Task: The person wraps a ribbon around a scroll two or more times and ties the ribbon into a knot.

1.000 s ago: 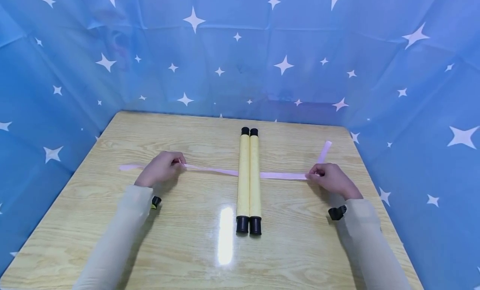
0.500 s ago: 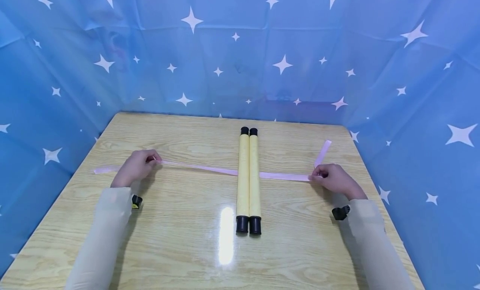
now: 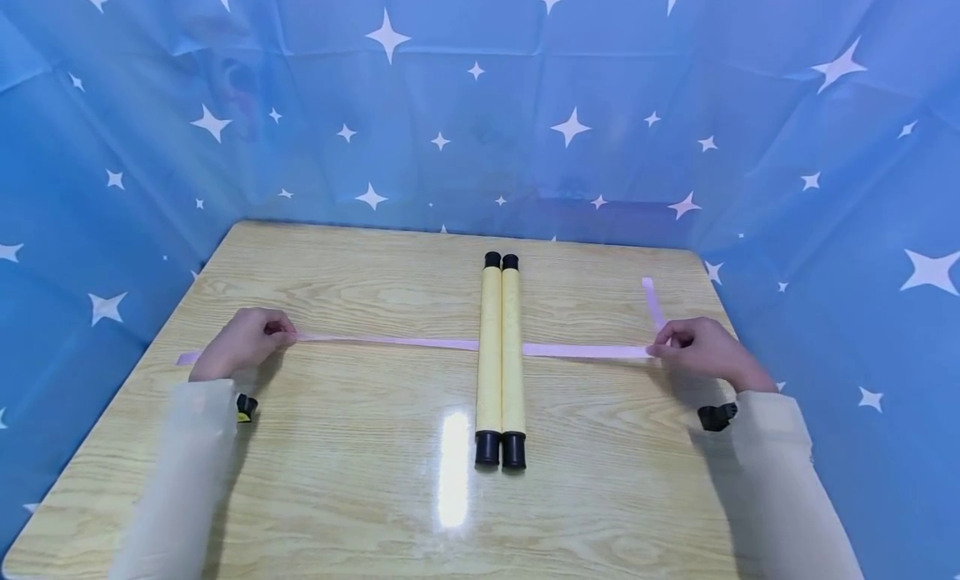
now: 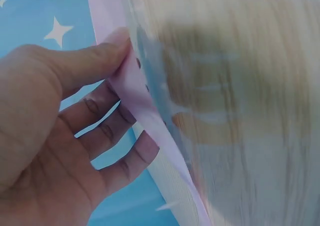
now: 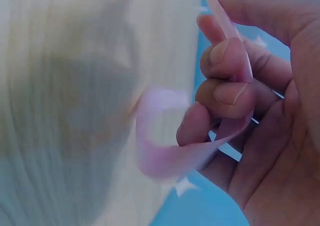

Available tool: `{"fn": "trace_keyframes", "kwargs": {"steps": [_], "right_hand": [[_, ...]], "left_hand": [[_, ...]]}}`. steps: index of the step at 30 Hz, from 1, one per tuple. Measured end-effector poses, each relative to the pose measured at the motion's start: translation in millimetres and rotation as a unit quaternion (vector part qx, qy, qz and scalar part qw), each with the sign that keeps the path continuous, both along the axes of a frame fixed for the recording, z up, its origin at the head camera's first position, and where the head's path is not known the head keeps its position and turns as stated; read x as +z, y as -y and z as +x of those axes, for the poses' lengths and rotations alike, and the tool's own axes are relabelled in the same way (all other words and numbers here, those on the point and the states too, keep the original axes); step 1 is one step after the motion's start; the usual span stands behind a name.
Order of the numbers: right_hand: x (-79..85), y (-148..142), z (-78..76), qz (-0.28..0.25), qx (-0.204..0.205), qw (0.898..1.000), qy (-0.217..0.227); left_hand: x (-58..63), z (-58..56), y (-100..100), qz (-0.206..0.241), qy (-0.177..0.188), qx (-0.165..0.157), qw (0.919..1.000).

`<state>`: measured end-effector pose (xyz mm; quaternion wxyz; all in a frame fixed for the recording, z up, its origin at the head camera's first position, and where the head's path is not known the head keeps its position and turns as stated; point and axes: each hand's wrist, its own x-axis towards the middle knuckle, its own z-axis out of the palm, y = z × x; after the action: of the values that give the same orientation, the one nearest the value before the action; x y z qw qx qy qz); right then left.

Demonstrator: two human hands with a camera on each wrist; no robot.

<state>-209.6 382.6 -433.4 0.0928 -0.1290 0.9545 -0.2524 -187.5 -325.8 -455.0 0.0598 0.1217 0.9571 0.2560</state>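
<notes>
A pink ribbon (image 3: 588, 351) runs across the table and passes beneath two pale yellow rolls with black end caps, the left roll (image 3: 490, 355) lying against the right roll (image 3: 512, 355). My left hand (image 3: 247, 340) pinches the ribbon well left of the rolls; a short tail pokes out behind the wrist. In the left wrist view, thumb and index fingertip press the ribbon (image 4: 131, 81) between them. On the far side, my right hand (image 3: 705, 347) pinches the other stretch. The right wrist view shows the ribbon (image 5: 170, 161) threading past the curled fingers into a loose loop.
The wood-grain table (image 3: 360, 472) carries a bright light reflection in front of the rolls. A blue curtain (image 3: 480, 105) with white stars hangs behind the table and along both sides. Each wrist wears a small black camera, such as the right camera (image 3: 717, 417).
My left hand has moved left with the ribbon, drawing that side out longer. My right hand has shifted right, and the ribbon is straighter. The rolls have stayed in place.
</notes>
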Motion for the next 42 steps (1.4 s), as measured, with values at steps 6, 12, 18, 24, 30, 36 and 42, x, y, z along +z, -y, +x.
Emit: {"fn": "trace_keyframes", "kwargs": {"steps": [6, 12, 18, 24, 30, 36, 42], "right_hand": [[9.2, -27.4, 6.0, 0.004, -0.033, 0.999, -0.018], [4.4, -45.1, 9.5, 0.024, -0.085, 0.995, -0.036], [-13.8, -50.0, 7.6, 0.030, -0.117, 0.990, -0.076], [-16.6, -41.0, 9.8, 0.031, -0.133, 0.988, -0.073], [-6.9, -14.7, 15.4, 0.002, -0.200, 0.974, -0.110], [-5.0, 20.4, 20.9, -0.024, -0.251, 0.957, -0.142], [-9.7, 42.7, 26.8, 0.044, -0.254, 0.966, 0.001]], "left_hand": [[4.8, 2.9, 16.6, -0.004, -0.010, 0.057, 0.9983], [5.0, 4.1, 21.4, -0.005, -0.014, 0.096, 0.9953], [1.9, 0.5, 15.8, -0.022, 0.017, 0.099, 0.9947], [3.8, 2.5, 4.2, -0.034, 0.040, 0.111, 0.9925], [15.8, 12.8, -28.4, 0.001, 0.007, 0.158, 0.9874], [14.1, 18.9, -72.9, 0.068, 0.028, 0.211, 0.9746], [2.9, 11.4, -106.0, 0.036, 0.105, 0.232, 0.9663]]}}
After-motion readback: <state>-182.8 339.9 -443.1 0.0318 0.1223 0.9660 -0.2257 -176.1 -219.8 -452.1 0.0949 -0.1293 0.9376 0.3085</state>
